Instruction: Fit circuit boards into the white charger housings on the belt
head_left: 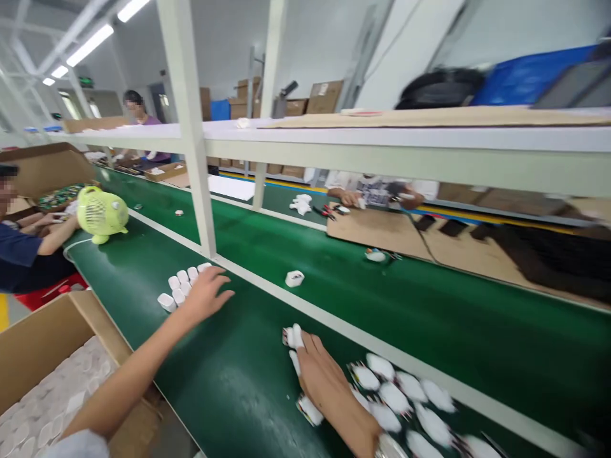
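- Beside the foot of the white post [198,191], on its near side, a cluster of small white cups [179,287] stands on the green belt [238,381].
- The left hand [206,294] lies just in front of the post, palm down and fingers spread wide. Its fingertips are at the edge of the cluster, and it has hold of nothing.
- The right hand [317,375] is nearer the camera and to the right of the post, lying palm down on the belt. A few white pieces [293,336] show at its fingertips and along its edge. Whether the fingers grip them or only rest on them cannot be told.
- Further right of the post, just past that hand, a blurred heap of white parts [396,394] lies on the belt.
- A single white cap [294,278] sits right of the post, just beyond the pale rail that runs from its foot.
- Left of the post and farther off, a green fan [102,214] stands on the belt, with a seated person's arm [52,238] just beside it.
- Well to the left of the post and nearest the camera, an open cardboard box [42,331] holds pale trays.
- Right of the post, across the belt, a cardboard sheet [377,232] lies under another person's hands.
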Available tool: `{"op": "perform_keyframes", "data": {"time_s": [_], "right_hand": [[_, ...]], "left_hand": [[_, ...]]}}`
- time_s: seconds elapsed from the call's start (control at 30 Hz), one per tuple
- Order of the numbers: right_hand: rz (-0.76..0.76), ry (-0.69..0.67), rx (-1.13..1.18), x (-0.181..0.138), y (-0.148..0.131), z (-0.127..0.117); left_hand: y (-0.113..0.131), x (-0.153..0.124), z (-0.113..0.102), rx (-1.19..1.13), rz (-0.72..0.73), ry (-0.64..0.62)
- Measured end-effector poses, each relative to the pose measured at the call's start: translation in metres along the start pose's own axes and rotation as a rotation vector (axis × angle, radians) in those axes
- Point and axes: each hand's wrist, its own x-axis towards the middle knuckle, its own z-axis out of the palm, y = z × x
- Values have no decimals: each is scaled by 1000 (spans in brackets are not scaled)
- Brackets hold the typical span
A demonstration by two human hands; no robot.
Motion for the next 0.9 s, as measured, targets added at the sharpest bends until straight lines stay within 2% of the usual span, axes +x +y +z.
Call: {"op": "perform_keyframes", "data": {"time_s": [0.07, 0.17, 0.27, 0.33, 0.43, 0.53, 0.67, 0.77, 0.9], "right_hand": [[70, -60, 7, 5, -9, -15], [100, -213, -14, 15, -18, -29], [102, -326, -8, 24, -16, -39], [86, -350, 5, 27, -12, -46], [78, -379, 12, 30, -11, -52], [108, -402, 1, 33, -18, -54], [139, -417, 20, 37, -17, -57], [178, -389, 38, 40, -11, -58], [208, -359, 44, 42, -12, -54]], "left_hand": [[-19, -26, -13, 105, 27, 76], [-44, -54, -15, 212, 59, 38], [-51, -62, -9, 228, 80, 1], [-43, -57, -5, 164, 93, 19], [-16, -43, 6, -40, 103, 16], [20, -30, 29, -248, 126, -88], [58, -23, 67, -387, 257, -220], [70, -27, 83, -460, 269, -230], [69, -39, 85, -519, 189, -241]]}}
